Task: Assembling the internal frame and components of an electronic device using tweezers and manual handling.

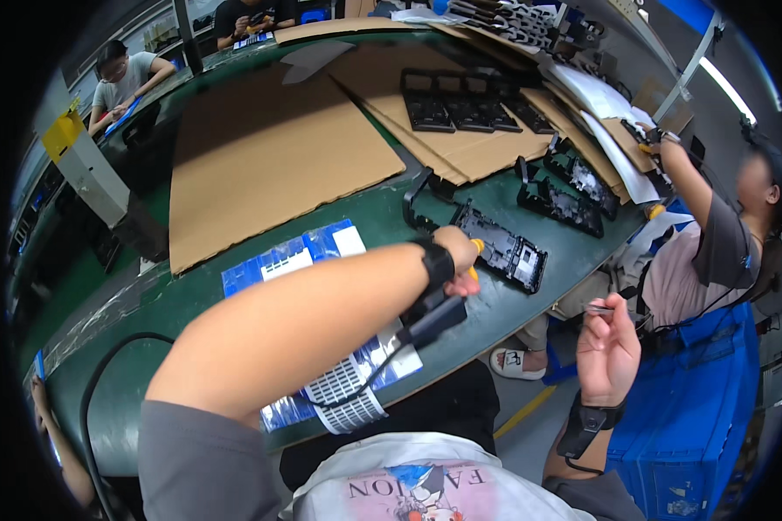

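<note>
My left hand (457, 257), with yellow finger covers, reaches over the green table to a black plastic housing (504, 252). Its curled fingers grip the near-left end of that housing; part of the hold is hidden. Out past the table's right edge I hold my right hand (607, 354) raised, palm up. Thumb and fingers pinch a small, thin metallic piece (598, 308), too small to name surely. Two similar black housings (560, 207) lie just beyond the first. Black bands with boxes and cables sit on both wrists.
Blue-and-white sheets (291, 260) and a white slotted strip (347, 395) lie under my left arm. Cardboard sheets (269, 156) cover the far table, with more black frames (456, 100) on them. A co-worker (695, 252) sits at right by blue bins (686, 399); others work beyond.
</note>
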`<control>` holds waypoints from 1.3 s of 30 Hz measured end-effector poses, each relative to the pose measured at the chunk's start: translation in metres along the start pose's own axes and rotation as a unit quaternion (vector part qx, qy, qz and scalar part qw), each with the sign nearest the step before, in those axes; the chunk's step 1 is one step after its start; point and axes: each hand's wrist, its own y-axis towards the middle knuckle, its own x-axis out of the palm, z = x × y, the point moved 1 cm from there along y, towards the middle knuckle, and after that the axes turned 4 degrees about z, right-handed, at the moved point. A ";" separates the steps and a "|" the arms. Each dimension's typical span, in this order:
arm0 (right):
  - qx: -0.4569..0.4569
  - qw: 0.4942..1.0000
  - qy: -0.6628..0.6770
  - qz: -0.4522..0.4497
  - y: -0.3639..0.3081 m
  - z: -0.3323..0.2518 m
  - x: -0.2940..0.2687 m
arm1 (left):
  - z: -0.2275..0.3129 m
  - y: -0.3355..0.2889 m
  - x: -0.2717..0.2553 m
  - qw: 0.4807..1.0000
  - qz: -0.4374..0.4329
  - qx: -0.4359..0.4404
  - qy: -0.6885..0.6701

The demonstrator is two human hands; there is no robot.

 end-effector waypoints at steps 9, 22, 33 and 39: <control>-0.015 0.999 0.028 0.004 -0.010 -0.021 -0.034 | 0.021 -0.081 -0.060 1.000 0.010 0.015 -0.008; 0.223 0.947 -0.207 -0.099 -0.018 0.099 0.057 | -0.160 -0.246 -0.105 0.830 0.286 0.251 -0.408; 0.249 0.904 -0.325 -0.124 -0.019 0.169 0.104 | -0.201 -0.189 -0.121 0.743 0.347 0.318 -0.476; 0.212 0.910 -0.335 -0.124 -0.021 0.171 0.103 | -0.207 -0.188 -0.118 0.790 0.272 0.259 -0.485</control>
